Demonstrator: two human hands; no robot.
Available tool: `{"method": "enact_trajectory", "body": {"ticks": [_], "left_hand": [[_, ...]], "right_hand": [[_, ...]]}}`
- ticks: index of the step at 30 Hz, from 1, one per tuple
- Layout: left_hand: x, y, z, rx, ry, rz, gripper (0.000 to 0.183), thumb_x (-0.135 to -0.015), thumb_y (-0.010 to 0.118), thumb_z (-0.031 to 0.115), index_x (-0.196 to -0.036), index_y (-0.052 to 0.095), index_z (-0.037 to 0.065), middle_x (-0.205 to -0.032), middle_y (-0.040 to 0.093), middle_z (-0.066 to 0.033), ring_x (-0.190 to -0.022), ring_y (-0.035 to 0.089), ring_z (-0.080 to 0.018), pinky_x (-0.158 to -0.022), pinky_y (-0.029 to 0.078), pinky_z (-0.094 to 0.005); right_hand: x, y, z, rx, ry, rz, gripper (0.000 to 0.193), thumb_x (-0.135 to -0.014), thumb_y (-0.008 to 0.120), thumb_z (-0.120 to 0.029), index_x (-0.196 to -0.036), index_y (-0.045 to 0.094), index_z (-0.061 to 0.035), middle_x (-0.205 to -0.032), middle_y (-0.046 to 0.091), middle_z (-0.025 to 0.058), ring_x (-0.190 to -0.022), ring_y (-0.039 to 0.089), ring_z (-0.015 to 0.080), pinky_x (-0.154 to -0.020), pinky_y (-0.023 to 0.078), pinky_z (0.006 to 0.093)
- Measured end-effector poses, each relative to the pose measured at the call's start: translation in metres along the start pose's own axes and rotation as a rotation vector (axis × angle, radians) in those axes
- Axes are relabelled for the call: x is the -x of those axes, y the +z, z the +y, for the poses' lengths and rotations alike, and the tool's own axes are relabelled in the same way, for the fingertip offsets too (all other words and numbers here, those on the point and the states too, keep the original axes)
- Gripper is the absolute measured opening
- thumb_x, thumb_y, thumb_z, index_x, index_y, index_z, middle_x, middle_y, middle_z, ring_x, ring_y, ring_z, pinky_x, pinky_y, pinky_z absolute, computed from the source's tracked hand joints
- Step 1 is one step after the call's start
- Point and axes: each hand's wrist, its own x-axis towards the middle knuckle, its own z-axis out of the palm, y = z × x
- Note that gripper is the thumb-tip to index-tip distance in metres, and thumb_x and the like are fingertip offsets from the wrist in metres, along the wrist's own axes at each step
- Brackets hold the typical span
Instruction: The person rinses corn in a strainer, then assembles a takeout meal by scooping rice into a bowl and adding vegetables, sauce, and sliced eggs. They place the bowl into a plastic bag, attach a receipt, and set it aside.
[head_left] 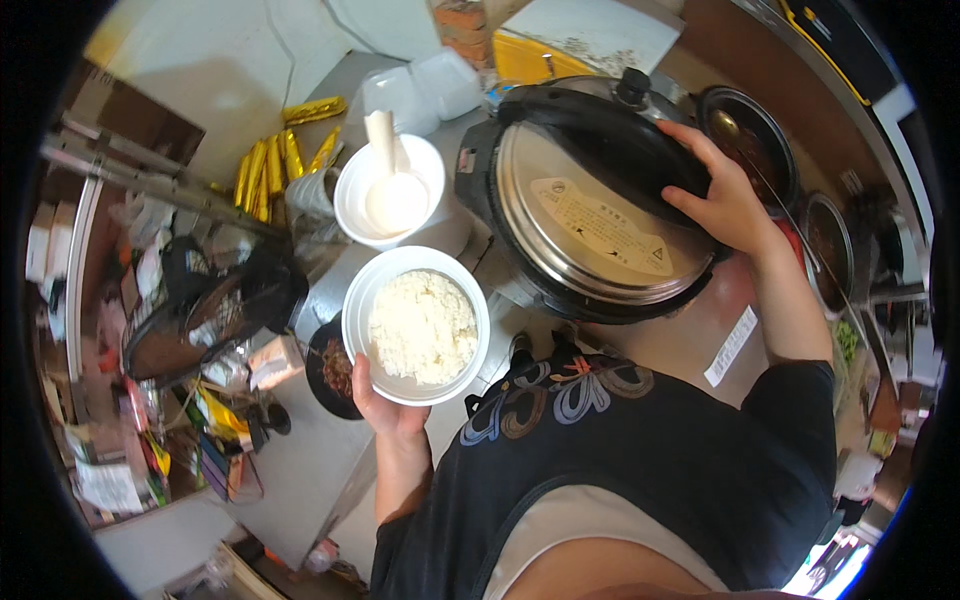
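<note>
Bowl of rice (420, 325): white, round, filled with cooked white rice, held level in front of the torso, just left of the rice cooker (590, 215). Left hand (385, 400) cups it from below, fingers wrapped under the near rim. Right hand (725, 195) grips the edge of the cooker's black lid (610, 130), fingers curled over it, lid partly raised. Behind the bowl: second white bowl (385, 190) with a white rice paddle (390, 185) standing in it. Gold foil packets (280, 160) further left.
</note>
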Motion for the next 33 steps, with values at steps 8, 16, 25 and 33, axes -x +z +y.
{"method": "enact_trajectory", "body": {"ticks": [8, 16, 25, 33], "left_hand": [[0.004, 0.022, -0.023, -0.604, 0.055, -0.155, 0.072, -0.087, 0.047, 0.052, -0.142, 0.031, 0.009, -0.145, 0.034, -0.0136, -0.130, 0.037, -0.0330, -0.107, 0.031, -0.0496], [0.035, 0.084, -0.045, -0.897, 0.328, -0.996, 0.076, -0.088, 0.050, 0.049, -0.145, 0.018, 0.012, -0.144, 0.031, -0.0168, -0.128, 0.039, -0.0315, -0.105, 0.034, -0.0495], [0.148, 0.142, -0.207, -0.385, -0.696, -0.433, 0.070, -0.087, 0.047, 0.047, -0.141, 0.031, 0.006, -0.141, 0.040, -0.0167, -0.127, 0.041, -0.0347, -0.106, 0.034, -0.0513], [0.239, 0.187, -0.327, -0.446, -0.874, -0.346, 0.058, -0.092, 0.040, 0.038, -0.138, 0.036, 0.002, -0.138, 0.044, -0.0174, -0.126, 0.043, -0.0339, -0.106, 0.033, -0.0492]], "right_hand": [[0.099, 0.008, -0.006, 0.255, -0.291, 0.370, 0.041, -0.071, 0.074, -0.017, -0.110, 0.064, -0.0105, -0.104, 0.061, 0.0082, -0.095, 0.057, 0.0278, -0.084, 0.044, 0.0389], [0.292, -0.025, 0.000, 0.439, 0.288, 0.601, 0.018, -0.078, 0.066, -0.014, -0.095, 0.067, -0.0091, -0.092, 0.063, 0.0079, -0.086, 0.059, 0.0274, -0.075, 0.049, 0.0377], [0.591, -0.113, 0.091, 0.702, 1.530, 0.057, 0.060, -0.082, 0.051, -0.006, -0.139, 0.038, -0.0188, -0.104, 0.061, 0.0147, -0.098, 0.060, 0.0278, -0.086, 0.045, 0.0415], [0.648, -0.160, 0.113, 0.554, 1.383, -0.071, 0.070, -0.081, 0.048, -0.003, -0.145, 0.026, -0.0179, -0.092, 0.066, 0.0135, -0.082, 0.065, 0.0301, -0.066, 0.052, 0.0406]]}}
